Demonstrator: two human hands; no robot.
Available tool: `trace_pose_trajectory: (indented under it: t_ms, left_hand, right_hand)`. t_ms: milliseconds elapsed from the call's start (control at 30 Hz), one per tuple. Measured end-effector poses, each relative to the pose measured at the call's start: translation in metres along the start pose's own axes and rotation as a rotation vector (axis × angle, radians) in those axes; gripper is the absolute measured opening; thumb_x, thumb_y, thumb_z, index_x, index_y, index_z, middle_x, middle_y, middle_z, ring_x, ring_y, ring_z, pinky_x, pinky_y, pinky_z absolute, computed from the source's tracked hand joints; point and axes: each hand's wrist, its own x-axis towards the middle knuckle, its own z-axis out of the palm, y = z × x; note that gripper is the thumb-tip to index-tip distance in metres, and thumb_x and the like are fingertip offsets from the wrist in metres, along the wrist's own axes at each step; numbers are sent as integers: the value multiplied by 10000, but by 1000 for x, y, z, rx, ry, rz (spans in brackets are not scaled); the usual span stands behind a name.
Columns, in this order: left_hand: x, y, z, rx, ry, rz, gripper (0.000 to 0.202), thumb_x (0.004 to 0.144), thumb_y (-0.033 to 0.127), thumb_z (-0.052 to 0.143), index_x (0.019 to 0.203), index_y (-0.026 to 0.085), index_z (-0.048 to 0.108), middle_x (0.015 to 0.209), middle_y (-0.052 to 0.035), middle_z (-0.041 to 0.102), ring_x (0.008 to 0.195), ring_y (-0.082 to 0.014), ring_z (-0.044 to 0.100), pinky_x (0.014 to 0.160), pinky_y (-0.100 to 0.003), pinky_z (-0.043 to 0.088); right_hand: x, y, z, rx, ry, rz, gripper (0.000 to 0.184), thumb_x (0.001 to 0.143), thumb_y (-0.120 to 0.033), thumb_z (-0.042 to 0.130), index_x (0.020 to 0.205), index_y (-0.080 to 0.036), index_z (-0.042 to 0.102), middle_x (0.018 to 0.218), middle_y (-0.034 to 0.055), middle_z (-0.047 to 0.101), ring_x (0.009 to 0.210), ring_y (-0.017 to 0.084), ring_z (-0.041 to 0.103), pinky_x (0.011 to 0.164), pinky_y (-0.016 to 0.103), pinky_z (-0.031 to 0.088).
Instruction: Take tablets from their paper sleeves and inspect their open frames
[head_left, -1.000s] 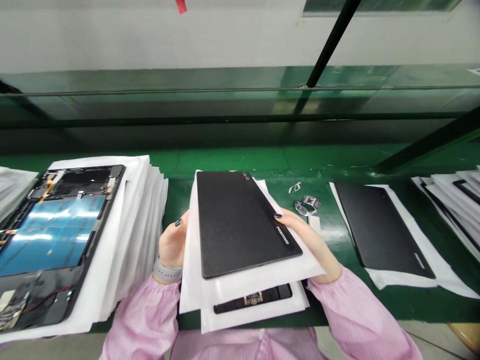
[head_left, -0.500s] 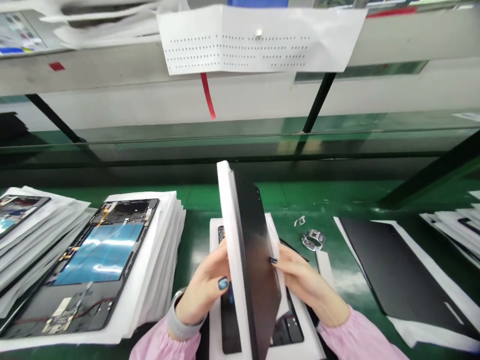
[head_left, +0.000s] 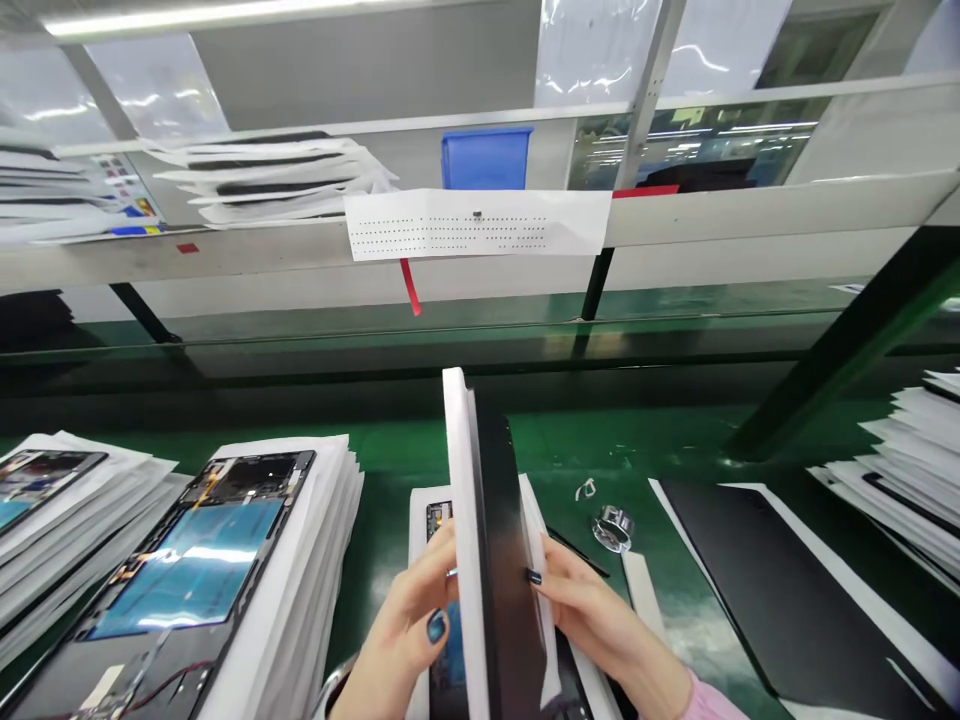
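Observation:
Both my hands hold a black tablet [head_left: 500,510] upright on its long edge, with a white foam sheet [head_left: 465,520] against its left face. My left hand [head_left: 411,622] grips the sheet side, and my right hand [head_left: 596,615] has its fingers on the black back. Below them, a white sheet [head_left: 424,530] lies on the bench under a dark, partly hidden device. Most of that device is blocked by my hands and the tablet.
To the left, an open tablet [head_left: 199,570] lies on a stack of white sheets [head_left: 300,540]. A black tablet [head_left: 780,600] lies at right, beside a metal ring [head_left: 612,528] and more stacked sheets [head_left: 907,470]. A dot-printed paper [head_left: 476,222] hangs from the shelf above.
The tablet has swung from lying nearly flat to standing on edge. My view has tilted upward, bringing the shelf and a blue bin into sight, and my hands sit lower in the picture.

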Motion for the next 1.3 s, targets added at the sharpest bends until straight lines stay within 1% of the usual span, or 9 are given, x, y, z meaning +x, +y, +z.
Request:
trace_pose_trajectory:
  t_ms: [133,267,433,533,633,800,1033,1200,1300]
  left_hand:
    - [0,-1,-8,4,157,-38,643,637,623,796,1147,236,745,1153,-135,731,1118,-373,634,976,-435,504]
    - [4,-11,-26,115,403,-44,356,606,423,888,904,254,796,931,-67,783,918,-282,695,881,-357,536]
    - [11,-24,-39,178,434,-29,309,563,452,904,713,215,774,717,-46,741,843,-262,671,823,-338,524]
    - [12,-25,-36,182,446,85,306,595,470,881,681,207,750,686,-43,694,749,-240,640,723,-331,516]
    - [14,-26,-39,234,351,234,289,686,462,823,662,190,727,709,-62,671,702,-221,605,665,-326,494]
    - [23,-35,-61,203,163,274,281,710,450,817,621,192,749,678,-91,716,673,-238,664,660,-348,534]
    - [23,-31,-62,202,197,259,309,630,480,856,524,214,741,581,-76,713,582,-220,655,582,-315,525]
    - [-2,-25,-54,119,631,-16,433,393,397,960,729,222,749,737,-44,777,690,-267,713,656,-347,582]
    - [-7,-19,-47,-24,673,-210,484,403,401,947,782,195,726,719,-60,775,704,-322,734,663,-408,603]
  right_hand:
    - [0,5,-6,-230,271,-206,521,828,-448,740,1290,-254,598,1342,93,638,1263,283,572,1099,436,424]
    - [-3,32,-36,-587,597,-462,498,835,-490,714,1265,-265,605,1329,102,636,1292,310,534,1106,446,422]
    - [-7,46,-50,-886,563,-706,235,851,-374,710,1059,-266,701,951,105,724,1065,342,650,1041,465,486]
    - [-7,45,-48,-1018,520,-768,266,881,-341,666,1137,-276,693,938,105,726,991,342,677,986,484,520]
    - [-5,47,-52,-1090,529,-822,294,904,-355,613,1175,-276,693,981,119,733,978,354,685,940,503,543]
    - [-8,42,-55,-1085,486,-773,259,880,-327,625,1107,-265,732,1036,129,741,1006,361,688,945,511,546]
    - [-10,34,-41,-1079,406,-780,263,859,-286,640,1103,-268,738,1082,123,736,1043,346,681,974,476,539]
    - [-17,35,-34,-978,427,-469,398,838,-434,688,1183,-239,718,1030,134,720,944,318,684,874,444,570]
    - [-21,22,-24,-744,274,-339,528,713,-602,748,1046,-192,758,949,112,689,882,296,665,818,435,565]
